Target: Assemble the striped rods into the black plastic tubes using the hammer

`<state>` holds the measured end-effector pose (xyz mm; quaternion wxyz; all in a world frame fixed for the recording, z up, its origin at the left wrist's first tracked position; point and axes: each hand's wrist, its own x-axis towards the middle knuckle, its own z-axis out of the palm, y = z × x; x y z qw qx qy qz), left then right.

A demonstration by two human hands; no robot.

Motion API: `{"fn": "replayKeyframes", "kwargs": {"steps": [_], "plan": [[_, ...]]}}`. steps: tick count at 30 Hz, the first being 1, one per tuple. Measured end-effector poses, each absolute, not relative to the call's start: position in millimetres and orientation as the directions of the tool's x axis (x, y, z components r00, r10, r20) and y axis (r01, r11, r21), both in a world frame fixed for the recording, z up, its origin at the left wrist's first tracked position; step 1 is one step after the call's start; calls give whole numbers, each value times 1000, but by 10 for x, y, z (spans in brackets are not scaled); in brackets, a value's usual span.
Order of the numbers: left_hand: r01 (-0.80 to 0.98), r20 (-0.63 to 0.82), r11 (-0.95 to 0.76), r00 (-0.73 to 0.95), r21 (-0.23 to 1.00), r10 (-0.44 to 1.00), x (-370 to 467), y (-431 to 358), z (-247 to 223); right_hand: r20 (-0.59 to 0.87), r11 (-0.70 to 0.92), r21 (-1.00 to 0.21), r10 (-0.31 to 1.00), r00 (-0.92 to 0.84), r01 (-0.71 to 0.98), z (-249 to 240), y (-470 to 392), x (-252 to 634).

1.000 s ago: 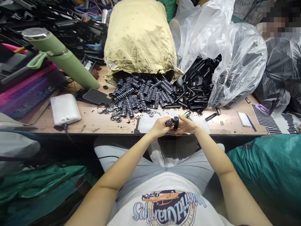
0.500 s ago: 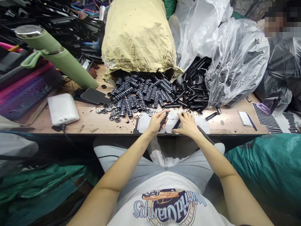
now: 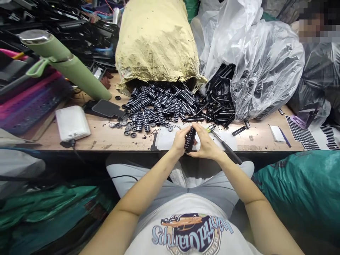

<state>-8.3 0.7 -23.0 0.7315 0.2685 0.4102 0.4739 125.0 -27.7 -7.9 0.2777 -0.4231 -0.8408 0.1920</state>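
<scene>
Near the front edge of the table, my left hand (image 3: 181, 140) grips a black roller of lettered rings (image 3: 189, 139) from the left. My right hand (image 3: 206, 142) closes on its right side, pressing a narrow black plastic holder (image 3: 193, 134) along the roller. The fingertips behind the pieces are partly hidden. Just right of my right hand lies a small hammer (image 3: 225, 144) with a black handle and a yellow-green part near its head. A white sheet (image 3: 166, 138) lies beneath the hands.
Behind the hands, many lettered rollers (image 3: 159, 102) spill from a yellow sack (image 3: 156, 39). Black plastic holders (image 3: 220, 95) pile beside a clear plastic bag (image 3: 268, 71). Loose rings (image 3: 127, 129), a white power bank (image 3: 72, 124) and a green bottle (image 3: 77, 74) stand left. A small white box (image 3: 276, 134) lies right.
My right hand has lifted a black holder from the sheet and moved left to the roller in my left hand. The hands now meet, and the roller's lettered side faces up. The hammer shows more.
</scene>
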Motion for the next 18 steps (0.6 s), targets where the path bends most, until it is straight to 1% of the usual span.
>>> {"fn": "replayKeyframes", "kwargs": {"steps": [4, 7, 13, 16, 18], "plan": [[-450, -349, 411, 217, 793, 912, -57, -16, -193, 254, 522, -586, 845, -471, 620, -109, -270, 1269], [-419, -381, 445, 232, 791, 895, -44, -16, -198, 224, 490, -622, 859, -460, 611, -142, -263, 1286], [-372, -438, 509, 261, 777, 860, -26, -9, -189, 185, 383, -699, 912, -365, 604, -198, -272, 1277], [-367, -460, 528, 261, 766, 849, -22, 2, -203, 149, 361, -706, 917, -371, 610, -215, -294, 1269], [-335, -466, 536, 270, 775, 842, -22, 15, -235, 154, 346, -705, 927, -342, 620, -249, -309, 1265]]}}
